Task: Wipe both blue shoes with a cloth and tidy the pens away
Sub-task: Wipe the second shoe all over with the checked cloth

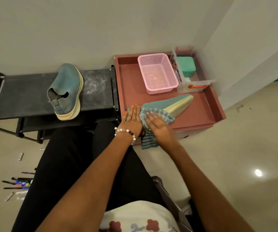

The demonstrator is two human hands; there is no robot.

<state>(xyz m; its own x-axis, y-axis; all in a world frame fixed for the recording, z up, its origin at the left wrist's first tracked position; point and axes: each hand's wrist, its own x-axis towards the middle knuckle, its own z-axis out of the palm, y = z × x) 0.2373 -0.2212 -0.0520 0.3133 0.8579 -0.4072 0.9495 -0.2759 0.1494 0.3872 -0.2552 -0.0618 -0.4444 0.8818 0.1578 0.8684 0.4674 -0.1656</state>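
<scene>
No readable writing anywhere for us: the clear plastic box at the far right of the pink tray has a printed label along its side, but it's way too small and blurry to make out. Inside it sits a teal box, and next to it a pink mesh basket.

One blue shoe lies on its side on the tray, sole facing right, with its heel end hidden under our hands and the striped cloth. Our left hand lies flat with straight fingers together against the heel end. Our right hand presses the cloth onto the shoe with fingers straight and slightly spread. The cloth's tail hangs over the tray's near edge.

The other blue shoe stands upright on the dusty black rack, well apart from the tray.

The pens are scattered on the floor at the lower left, partly cut off by our black trousers, so we can't count them. Pale bits lie nearby.

Open tile floor stretches to the right of the tray.
</scene>
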